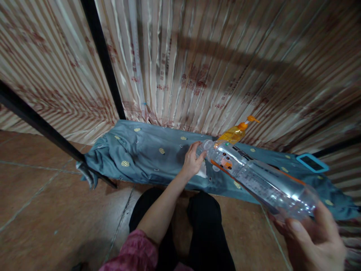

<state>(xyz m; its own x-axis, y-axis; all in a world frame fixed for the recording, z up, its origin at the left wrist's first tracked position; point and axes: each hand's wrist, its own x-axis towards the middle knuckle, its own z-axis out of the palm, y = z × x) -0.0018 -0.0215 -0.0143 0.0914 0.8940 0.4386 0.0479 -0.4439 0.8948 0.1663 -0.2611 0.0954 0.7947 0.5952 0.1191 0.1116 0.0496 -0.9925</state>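
My right hand (313, 239) grips the base of a clear plastic bottle (254, 177) with a printed label, held tilted with its neck pointing away to the left. At the bottle's cap end is my left hand (192, 162), its fingers closed around the neck. Both hands are above a grey-blue patterned cloth (146, 154) spread on the floor. An orange pump bottle (235, 132) lies on the cloth just behind the clear bottle's neck.
A striped curtain (214, 64) hangs behind the cloth. A black metal bar (42, 124) runs diagonally at left and another (103, 56) stands upright. A blue-cased phone (312, 162) lies on the cloth at right. Brown floor tiles (56, 210) lie in front; my dark-trousered knees (197, 222) are below.
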